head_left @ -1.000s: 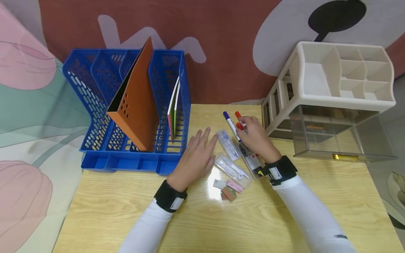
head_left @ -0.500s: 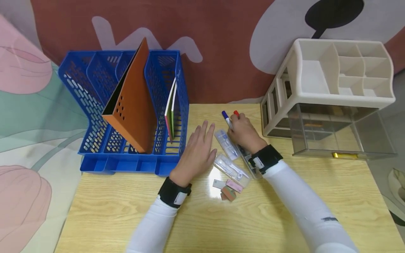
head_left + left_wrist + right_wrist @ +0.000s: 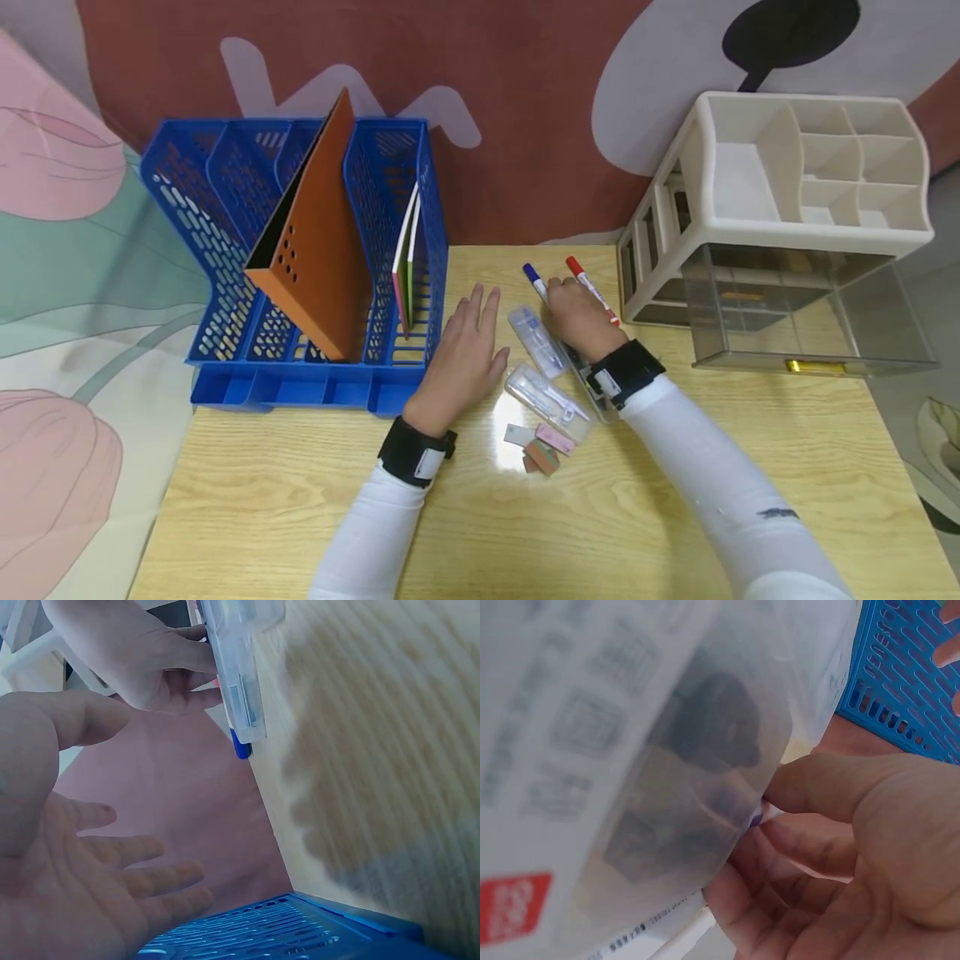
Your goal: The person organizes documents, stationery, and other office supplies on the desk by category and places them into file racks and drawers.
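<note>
My right hand (image 3: pixel 576 321) reaches over the group of small items, fingers curled down. In the right wrist view its thumb and forefinger pinch at the dark blue end of the blue marker (image 3: pixel 535 279), beside a clear pack (image 3: pixel 720 750) with black contents and a red label. To its right lies a red marker (image 3: pixel 592 287). Two clear plastic cases (image 3: pixel 537 342) lie to the left and nearer. My left hand (image 3: pixel 461 362) holds nothing, fingers spread, just left of the cases. Several small blocks, one a pink one (image 3: pixel 555 438), lie in front.
A blue perforated file rack (image 3: pixel 281 387) stands at the left, holding an orange folder (image 3: pixel 322 250) and thin booklets (image 3: pixel 405 258). At the right is a white organizer (image 3: pixel 810 229) whose clear drawer (image 3: pixel 810 333) is pulled out over the wooden table (image 3: pixel 480 533).
My right hand has moved left from the red marker to the blue one. The red marker now lies uncovered, angled toward the white organizer. My left hand has shifted slightly forward.
</note>
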A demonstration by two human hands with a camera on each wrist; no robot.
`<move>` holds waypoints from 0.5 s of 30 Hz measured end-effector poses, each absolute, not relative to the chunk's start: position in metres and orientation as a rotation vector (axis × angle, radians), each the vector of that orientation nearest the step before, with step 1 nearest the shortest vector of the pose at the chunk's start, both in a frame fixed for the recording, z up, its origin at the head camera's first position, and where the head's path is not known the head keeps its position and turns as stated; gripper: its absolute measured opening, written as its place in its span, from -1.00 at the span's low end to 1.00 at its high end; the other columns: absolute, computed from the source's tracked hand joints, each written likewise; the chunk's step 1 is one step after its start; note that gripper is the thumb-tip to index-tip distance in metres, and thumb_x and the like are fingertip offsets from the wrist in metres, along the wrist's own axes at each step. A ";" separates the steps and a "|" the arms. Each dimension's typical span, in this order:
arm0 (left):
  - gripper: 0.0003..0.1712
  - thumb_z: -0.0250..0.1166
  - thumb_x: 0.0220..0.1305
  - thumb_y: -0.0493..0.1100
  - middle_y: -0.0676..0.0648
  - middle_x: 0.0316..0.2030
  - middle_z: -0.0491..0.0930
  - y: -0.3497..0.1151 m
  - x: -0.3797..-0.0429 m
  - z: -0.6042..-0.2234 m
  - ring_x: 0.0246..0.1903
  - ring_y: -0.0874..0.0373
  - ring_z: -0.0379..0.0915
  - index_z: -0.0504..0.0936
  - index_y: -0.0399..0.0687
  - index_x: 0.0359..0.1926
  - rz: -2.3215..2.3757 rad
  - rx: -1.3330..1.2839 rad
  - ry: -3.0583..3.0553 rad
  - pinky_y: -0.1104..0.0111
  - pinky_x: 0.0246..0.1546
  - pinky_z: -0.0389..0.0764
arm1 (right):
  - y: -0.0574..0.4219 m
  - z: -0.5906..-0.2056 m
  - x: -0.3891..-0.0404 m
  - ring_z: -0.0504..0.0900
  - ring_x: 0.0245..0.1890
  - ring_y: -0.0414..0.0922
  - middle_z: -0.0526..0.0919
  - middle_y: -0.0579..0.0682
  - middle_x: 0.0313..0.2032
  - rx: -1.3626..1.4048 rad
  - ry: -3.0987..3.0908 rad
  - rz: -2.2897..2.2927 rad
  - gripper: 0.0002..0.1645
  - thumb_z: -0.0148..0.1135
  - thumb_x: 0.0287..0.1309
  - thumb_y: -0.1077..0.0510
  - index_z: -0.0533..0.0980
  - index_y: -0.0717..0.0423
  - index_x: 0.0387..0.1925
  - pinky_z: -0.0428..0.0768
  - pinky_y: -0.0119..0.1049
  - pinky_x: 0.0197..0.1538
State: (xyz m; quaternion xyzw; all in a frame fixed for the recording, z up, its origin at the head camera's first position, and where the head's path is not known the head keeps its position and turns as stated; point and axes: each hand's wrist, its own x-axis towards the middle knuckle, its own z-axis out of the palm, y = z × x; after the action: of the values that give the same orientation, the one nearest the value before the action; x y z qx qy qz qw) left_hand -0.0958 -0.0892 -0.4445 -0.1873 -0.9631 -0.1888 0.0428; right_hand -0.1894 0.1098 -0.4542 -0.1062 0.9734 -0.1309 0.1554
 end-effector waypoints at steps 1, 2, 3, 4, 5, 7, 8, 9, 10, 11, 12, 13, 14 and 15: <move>0.00 0.36 0.37 -0.07 -0.44 0.55 0.07 -0.089 -0.096 -0.445 0.46 -0.40 0.21 0.00 -0.26 0.61 -0.581 -0.572 -2.946 -0.12 0.49 0.30 | 0.110 -0.455 -0.189 0.61 -0.16 0.14 0.56 0.28 -0.15 -0.328 2.795 -0.365 -0.70 0.07 0.40 0.21 0.45 0.37 0.03 0.66 0.05 -0.11; 0.00 0.36 0.36 -0.07 -0.44 0.56 0.06 -0.089 -0.096 -0.445 0.46 -0.40 0.20 0.00 -0.25 0.61 -0.588 -0.573 -2.946 -0.11 0.49 0.29 | 0.111 -0.455 -0.188 0.61 -0.18 0.12 0.57 0.27 -0.16 -0.346 2.800 -0.362 -0.70 0.09 0.40 0.21 0.47 0.36 0.02 0.66 0.03 -0.14; 0.00 0.36 0.36 -0.07 -0.44 0.56 0.06 -0.088 -0.097 -0.445 0.47 -0.40 0.19 0.01 -0.25 0.61 -0.597 -0.573 -2.945 -0.11 0.49 0.28 | 0.112 -0.455 -0.187 0.60 -0.20 0.11 0.57 0.26 -0.17 -0.364 2.803 -0.367 -0.71 0.10 0.41 0.20 0.48 0.36 0.01 0.65 0.01 -0.15; -0.01 0.36 0.36 -0.07 -0.43 0.56 0.06 -0.088 -0.097 -0.445 0.47 -0.40 0.19 0.02 -0.25 0.61 -0.603 -0.575 -2.943 -0.12 0.49 0.28 | 0.112 -0.455 -0.185 0.60 -0.21 0.09 0.57 0.26 -0.17 -0.385 2.809 -0.377 -0.71 0.12 0.42 0.21 0.50 0.36 0.01 0.65 -0.01 -0.17; -0.01 0.36 0.36 -0.08 -0.43 0.56 0.07 -0.088 -0.098 -0.445 0.48 -0.40 0.18 0.03 -0.25 0.60 -0.604 -0.578 -2.939 -0.12 0.49 0.29 | 0.113 -0.456 -0.183 0.60 -0.22 0.08 0.58 0.25 -0.17 -0.404 2.817 -0.392 -0.72 0.14 0.42 0.20 0.52 0.35 0.01 0.65 -0.02 -0.18; -0.03 0.36 0.35 -0.08 -0.42 0.56 0.08 -0.087 -0.099 -0.445 0.48 -0.39 0.17 0.06 -0.26 0.60 -0.595 -0.584 -2.934 -0.13 0.49 0.29 | 0.113 -0.456 -0.178 0.60 -0.24 0.06 0.59 0.24 -0.17 -0.460 2.836 -0.436 -0.73 0.15 0.44 0.22 0.55 0.33 0.03 0.66 -0.06 -0.20; -0.04 0.36 0.35 -0.09 -0.41 0.56 0.08 -0.087 -0.099 -0.445 0.49 -0.39 0.17 0.07 -0.26 0.59 -0.585 -0.588 -2.933 -0.13 0.49 0.29 | 0.114 -0.455 -0.176 0.60 -0.25 0.05 0.60 0.24 -0.17 -0.496 2.847 -0.459 -0.74 0.15 0.44 0.24 0.56 0.33 0.04 0.66 -0.08 -0.21; -0.05 0.36 0.35 -0.09 -0.40 0.56 0.09 -0.087 -0.100 -0.445 0.49 -0.39 0.16 0.09 -0.26 0.59 -0.571 -0.593 -2.932 -0.13 0.48 0.29 | 0.114 -0.454 -0.173 0.61 -0.25 0.05 0.61 0.24 -0.17 -0.535 2.859 -0.485 -0.74 0.16 0.44 0.26 0.58 0.33 0.05 0.67 -0.08 -0.21; -0.06 0.36 0.36 -0.09 -0.40 0.56 0.10 -0.087 -0.100 -0.445 0.49 -0.39 0.15 0.09 -0.26 0.59 -0.557 -0.598 -2.934 -0.12 0.49 0.29 | 0.114 -0.453 -0.170 0.62 -0.25 0.06 0.61 0.24 -0.17 -0.573 2.874 -0.507 -0.74 0.17 0.42 0.28 0.59 0.32 0.05 0.68 -0.09 -0.21; -0.06 0.36 0.36 -0.09 -0.39 0.56 0.10 -0.087 -0.100 -0.445 0.50 -0.38 0.15 0.10 -0.26 0.59 -0.544 -0.603 -2.935 -0.12 0.49 0.29 | 0.115 -0.451 -0.166 0.63 -0.26 0.06 0.62 0.24 -0.17 -0.606 2.886 -0.529 -0.73 0.18 0.40 0.31 0.60 0.31 0.06 0.68 -0.10 -0.21; -0.07 0.35 0.36 -0.09 -0.39 0.56 0.10 -0.087 -0.101 -0.445 0.50 -0.38 0.14 0.10 -0.26 0.59 -0.533 -0.606 -2.939 -0.12 0.50 0.28 | 0.115 -0.449 -0.163 0.63 -0.25 0.07 0.63 0.24 -0.17 -0.639 2.896 -0.544 -0.72 0.20 0.38 0.33 0.61 0.31 0.07 0.69 -0.10 -0.21; -0.07 0.35 0.36 -0.10 -0.39 0.56 0.11 -0.087 -0.101 -0.445 0.51 -0.37 0.12 0.11 -0.26 0.58 -0.524 -0.609 -2.940 -0.12 0.50 0.27 | 0.115 -0.447 -0.160 0.64 -0.25 0.08 0.63 0.24 -0.17 -0.664 2.905 -0.555 -0.71 0.21 0.36 0.34 0.61 0.30 0.07 0.69 -0.09 -0.21; -0.08 0.35 0.36 -0.10 -0.39 0.55 0.12 -0.087 -0.102 -0.445 0.51 -0.37 0.12 0.12 -0.26 0.58 -0.511 -0.614 -2.938 -0.13 0.50 0.27 | 0.114 -0.444 -0.157 0.64 -0.25 0.08 0.64 0.24 -0.17 -0.688 2.911 -0.561 -0.70 0.23 0.33 0.35 0.62 0.30 0.07 0.69 -0.09 -0.20; -0.10 0.35 0.37 -0.11 -0.39 0.55 0.14 -0.087 -0.102 -0.445 0.52 -0.36 0.12 0.13 -0.25 0.58 -0.498 -0.618 -2.935 -0.13 0.50 0.27 | 0.114 -0.441 -0.154 0.65 -0.24 0.09 0.64 0.24 -0.17 -0.710 2.918 -0.565 -0.69 0.25 0.31 0.36 0.62 0.29 0.08 0.70 -0.08 -0.19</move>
State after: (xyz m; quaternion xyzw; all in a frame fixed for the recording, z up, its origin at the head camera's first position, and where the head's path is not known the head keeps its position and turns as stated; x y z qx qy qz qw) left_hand -0.1021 -0.0865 -0.4447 -0.2029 -0.9641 -0.1636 0.0504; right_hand -0.1542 0.1142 -0.4411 -0.2320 0.9541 -0.1847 0.0428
